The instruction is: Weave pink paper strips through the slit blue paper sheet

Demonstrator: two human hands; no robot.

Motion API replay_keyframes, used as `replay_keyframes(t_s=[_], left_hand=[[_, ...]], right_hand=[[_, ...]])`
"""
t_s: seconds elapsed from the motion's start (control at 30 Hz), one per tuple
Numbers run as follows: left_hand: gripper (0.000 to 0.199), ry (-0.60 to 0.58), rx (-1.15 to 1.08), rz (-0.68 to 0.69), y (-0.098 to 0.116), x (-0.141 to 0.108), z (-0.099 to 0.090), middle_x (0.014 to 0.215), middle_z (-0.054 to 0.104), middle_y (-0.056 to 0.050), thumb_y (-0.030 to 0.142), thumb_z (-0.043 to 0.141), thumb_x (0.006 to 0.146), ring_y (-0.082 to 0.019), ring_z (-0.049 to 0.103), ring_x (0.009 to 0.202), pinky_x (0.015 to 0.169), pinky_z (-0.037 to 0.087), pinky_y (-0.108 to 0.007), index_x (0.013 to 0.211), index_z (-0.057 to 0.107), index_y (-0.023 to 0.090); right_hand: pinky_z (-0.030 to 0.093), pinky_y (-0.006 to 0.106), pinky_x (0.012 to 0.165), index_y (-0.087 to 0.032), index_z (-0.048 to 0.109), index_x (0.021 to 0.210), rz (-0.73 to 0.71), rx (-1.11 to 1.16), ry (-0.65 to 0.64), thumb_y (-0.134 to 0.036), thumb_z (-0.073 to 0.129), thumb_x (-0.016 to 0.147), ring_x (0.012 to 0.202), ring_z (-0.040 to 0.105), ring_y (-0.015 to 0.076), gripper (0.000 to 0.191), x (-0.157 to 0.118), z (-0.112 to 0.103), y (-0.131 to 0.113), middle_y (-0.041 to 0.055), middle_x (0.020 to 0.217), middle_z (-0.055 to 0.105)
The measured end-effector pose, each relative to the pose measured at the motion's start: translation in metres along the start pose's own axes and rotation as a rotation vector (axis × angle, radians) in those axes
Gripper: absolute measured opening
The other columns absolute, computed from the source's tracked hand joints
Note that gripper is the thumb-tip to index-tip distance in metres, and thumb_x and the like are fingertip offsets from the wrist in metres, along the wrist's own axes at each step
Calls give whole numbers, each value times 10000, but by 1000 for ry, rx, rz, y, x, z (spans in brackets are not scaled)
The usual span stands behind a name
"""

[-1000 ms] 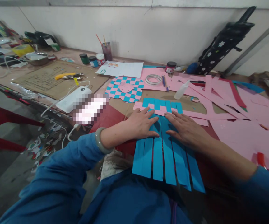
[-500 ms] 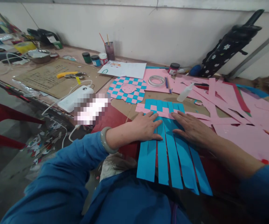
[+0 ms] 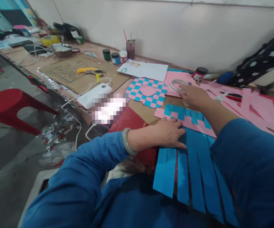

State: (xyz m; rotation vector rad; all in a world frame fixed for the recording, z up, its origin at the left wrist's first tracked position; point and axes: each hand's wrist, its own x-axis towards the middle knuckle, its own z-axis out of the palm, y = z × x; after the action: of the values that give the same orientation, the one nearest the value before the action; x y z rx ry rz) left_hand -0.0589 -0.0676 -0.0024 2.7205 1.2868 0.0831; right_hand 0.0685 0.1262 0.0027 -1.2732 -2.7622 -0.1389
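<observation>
Slit blue paper (image 3: 195, 167) laid at near right, far edge woven with pink strips (image 3: 198, 129), pressed under spread left hand (image 3: 168, 133), brown cardboard (image 3: 147, 113) exposed beyond, tape roll (image 3: 172, 86) overlapped by right hand (image 3: 195, 96), grip unclear.

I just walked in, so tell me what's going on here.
A person is handling blue paper cut into strips, with pink paper woven through its far end. The left hand rests on the blue paper. The right hand is stretched out at the tape roll; whether it grips is unclear. Beyond the woven part lies a checkered piece.
</observation>
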Motion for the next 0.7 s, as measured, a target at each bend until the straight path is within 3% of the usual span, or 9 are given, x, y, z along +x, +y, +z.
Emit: replay_keyframes(t_s=[0.1,0.23,0.4,0.5,0.6,0.7], left_hand=[[603,20,-9,13,0,-1,1,1384,528,-178,583,473,930,-342,483,1257,944,438,-497,1291,583,112],[587,29,-33,8,-1,-2,2,1384,528,-177,575,487,926,-343,483,1256,941,442,-506,1276,591,115],[606,26,-45,9,-2,-1,3,1413,511,-181,608,469,920,-347,469,1279,942,443,-502,1265,599,126],[613,26,-45,6,-3,-1,4,1418,515,-178,617,466,919,-352,471,1287,955,440,-513,1270,598,132],[628,43,-98,-8,-5,0,2,1455,490,-175,607,494,912,-357,459,1315,1002,416,-522,1326,552,139],[522,180,-352,-92,-11,3,-3,1367,575,-154,539,489,941,-306,512,1271,1017,424,-452,1255,585,134]], right_hand=[[483,550,846,-105,506,1412,126,10,0,-256,431,872,1092,619,415,566,15,12,-2,264,1247,643],[464,549,869,-174,531,1408,206,79,59,-203,441,879,1083,629,395,538,19,11,-4,234,1192,681],[395,523,1009,-124,558,1360,251,311,241,-200,523,882,1181,590,332,485,20,-4,4,200,1212,690],[433,450,991,-109,584,1301,276,540,367,-159,591,839,1082,643,266,465,21,-14,10,177,1121,724],[526,369,836,-157,556,1290,282,783,443,-111,565,839,865,695,183,454,6,-27,8,112,999,750],[561,362,790,-216,579,1238,233,1004,465,-187,616,839,785,697,159,402,-33,-48,-4,57,957,753]])
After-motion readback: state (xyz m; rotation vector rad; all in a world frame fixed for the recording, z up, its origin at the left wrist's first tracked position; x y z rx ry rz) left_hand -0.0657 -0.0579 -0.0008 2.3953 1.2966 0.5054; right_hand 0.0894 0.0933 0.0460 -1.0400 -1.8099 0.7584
